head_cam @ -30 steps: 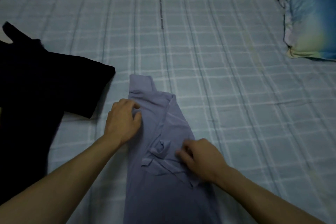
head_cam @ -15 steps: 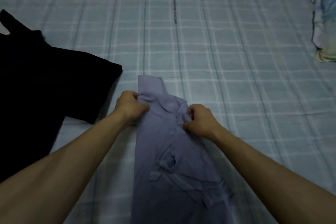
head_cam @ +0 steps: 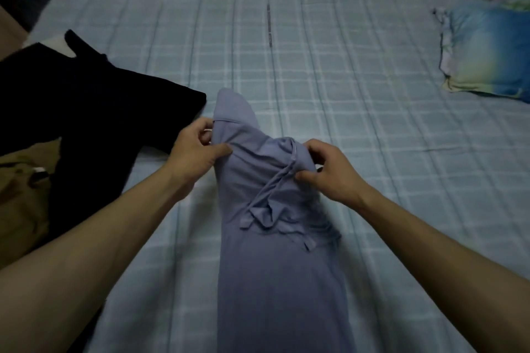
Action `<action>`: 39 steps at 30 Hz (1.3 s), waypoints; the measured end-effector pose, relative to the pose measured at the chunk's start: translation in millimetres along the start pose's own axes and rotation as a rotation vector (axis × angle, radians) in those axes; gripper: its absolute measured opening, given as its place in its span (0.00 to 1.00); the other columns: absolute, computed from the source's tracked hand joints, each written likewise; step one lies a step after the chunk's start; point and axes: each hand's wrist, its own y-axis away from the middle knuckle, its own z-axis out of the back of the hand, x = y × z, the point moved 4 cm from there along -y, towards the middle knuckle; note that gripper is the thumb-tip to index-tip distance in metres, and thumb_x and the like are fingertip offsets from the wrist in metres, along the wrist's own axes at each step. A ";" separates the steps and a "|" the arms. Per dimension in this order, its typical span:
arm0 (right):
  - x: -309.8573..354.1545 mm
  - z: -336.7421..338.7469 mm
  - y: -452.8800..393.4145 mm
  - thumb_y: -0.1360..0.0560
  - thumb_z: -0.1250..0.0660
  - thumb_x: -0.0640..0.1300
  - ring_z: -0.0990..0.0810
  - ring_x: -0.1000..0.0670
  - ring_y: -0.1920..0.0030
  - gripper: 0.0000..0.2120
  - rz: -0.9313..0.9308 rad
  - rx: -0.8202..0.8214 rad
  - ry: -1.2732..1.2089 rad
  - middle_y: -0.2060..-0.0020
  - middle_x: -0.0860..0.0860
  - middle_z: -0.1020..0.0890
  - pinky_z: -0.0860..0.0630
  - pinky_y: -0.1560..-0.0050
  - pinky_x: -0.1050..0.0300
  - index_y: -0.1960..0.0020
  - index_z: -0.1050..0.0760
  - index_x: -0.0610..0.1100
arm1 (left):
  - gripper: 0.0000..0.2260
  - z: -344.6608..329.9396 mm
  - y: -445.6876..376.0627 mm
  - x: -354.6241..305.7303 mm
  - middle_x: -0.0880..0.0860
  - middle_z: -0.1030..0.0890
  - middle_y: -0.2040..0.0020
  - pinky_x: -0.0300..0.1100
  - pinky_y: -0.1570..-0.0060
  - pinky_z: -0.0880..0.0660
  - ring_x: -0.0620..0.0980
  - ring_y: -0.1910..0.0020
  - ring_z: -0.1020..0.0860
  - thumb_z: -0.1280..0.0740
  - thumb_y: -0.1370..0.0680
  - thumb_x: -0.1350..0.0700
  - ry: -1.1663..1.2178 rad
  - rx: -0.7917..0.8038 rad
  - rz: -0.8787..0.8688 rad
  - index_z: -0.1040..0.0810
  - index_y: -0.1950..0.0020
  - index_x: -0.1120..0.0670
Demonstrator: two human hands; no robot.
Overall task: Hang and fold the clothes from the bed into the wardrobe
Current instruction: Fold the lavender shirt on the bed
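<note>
Purple garment (head_cam: 275,281) lies on the bed (head_cam: 344,94), long axis running from the viewer outward, narrow end pointing away. Left hand (head_cam: 195,152) pinches its left edge; right hand (head_cam: 329,172) grips the bunched fabric and ties at its right. Both corners are now lifted higher than half a second earlier. Black garment (head_cam: 86,112) lies left.

Pretty dim overall, with a cool bluish cast and no obvious light source. The black garment (head_cam: 86,112) is just a detail-less blob. Corners look soft and smeared, with wide-angle bending at the edges.
</note>
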 end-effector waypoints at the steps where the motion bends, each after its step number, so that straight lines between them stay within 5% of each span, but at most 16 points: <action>1: 5.1 0.8 11.7 0.31 0.28 0.32 0.19 0.44 0.53 0.10 0.027 -0.002 0.007 0.55 0.44 0.18 0.21 0.52 0.46 0.51 0.24 0.38 | 0.14 1.7 13.6 -5.7 0.49 0.15 0.55 0.41 0.57 0.21 0.46 0.55 0.17 0.28 0.28 0.69 -0.005 0.007 -0.018 0.23 0.53 0.51; 4: 14.7 0.2 49.3 0.31 0.30 0.30 0.21 0.49 0.58 0.09 0.098 -0.028 0.020 0.59 0.46 0.19 0.22 0.59 0.54 0.54 0.24 0.39 | 0.15 4.4 59.6 -18.4 0.57 0.16 0.51 0.47 0.52 0.22 0.53 0.52 0.19 0.28 0.28 0.69 -0.036 0.008 -0.102 0.23 0.51 0.51; 8: 13.7 -5.0 111.3 0.32 0.32 0.30 0.24 0.56 0.63 0.09 0.160 -0.055 0.006 0.63 0.48 0.20 0.26 0.60 0.65 0.58 0.25 0.42 | 0.16 -1.6 126.3 -9.7 0.53 0.16 0.56 0.46 0.61 0.21 0.49 0.59 0.19 0.27 0.30 0.69 -0.076 -0.028 -0.112 0.24 0.51 0.50; 12: 2.0 -18.0 171.7 0.32 0.31 0.29 0.22 0.48 0.59 0.08 0.210 -0.095 0.064 0.61 0.47 0.21 0.22 0.57 0.55 0.58 0.25 0.40 | 0.14 -15.5 190.4 6.2 0.58 0.18 0.52 0.56 0.54 0.21 0.61 0.54 0.21 0.29 0.32 0.63 -0.231 -0.012 -0.198 0.25 0.50 0.52; 17: -10.4 -37.8 235.9 0.35 0.31 0.27 0.24 0.42 0.60 0.09 0.351 -0.089 0.241 0.60 0.44 0.23 0.25 0.58 0.45 0.58 0.26 0.37 | 0.12 -23.7 262.1 36.5 0.48 0.21 0.57 0.43 0.62 0.21 0.51 0.56 0.21 0.33 0.30 0.62 -0.391 0.094 -0.350 0.28 0.51 0.51; 22: -40.4 -72.7 307.8 0.38 0.33 0.27 0.23 0.41 0.59 0.11 0.471 0.085 0.444 0.59 0.43 0.23 0.25 0.58 0.49 0.58 0.24 0.38 | 0.08 -24.9 339.3 96.3 0.49 0.28 0.55 0.40 0.61 0.29 0.49 0.60 0.29 0.33 0.30 0.62 -0.725 0.308 -0.667 0.29 0.55 0.55; 26: -78.6 -111.4 359.6 0.37 0.30 0.28 0.22 0.42 0.61 0.10 0.518 0.183 0.561 0.60 0.44 0.20 0.26 0.61 0.51 0.59 0.20 0.40 | 0.06 -35.3 394.3 166.6 0.53 0.23 0.49 0.42 0.59 0.25 0.51 0.55 0.24 0.31 0.25 0.57 -0.983 0.545 -0.747 0.23 0.49 0.55; 34: -92.2 -140.0 381.5 0.31 0.35 0.35 0.21 0.41 0.57 0.09 0.275 0.300 0.644 0.57 0.44 0.18 0.25 0.56 0.50 0.54 0.18 0.41 | 0.07 -48.6 416.8 199.0 0.51 0.20 0.52 0.43 0.61 0.25 0.52 0.56 0.21 0.28 0.31 0.56 -1.228 0.687 -0.651 0.21 0.53 0.51; 39: -71.2 -136.8 363.4 0.27 0.33 0.44 0.23 0.41 0.50 0.11 0.348 0.052 0.686 0.48 0.43 0.22 0.27 0.50 0.51 0.46 0.22 0.41 | 0.09 -48.5 395.6 187.9 0.52 0.22 0.50 0.47 0.56 0.26 0.54 0.53 0.23 0.37 0.25 0.53 -1.087 0.506 -0.477 0.21 0.48 0.52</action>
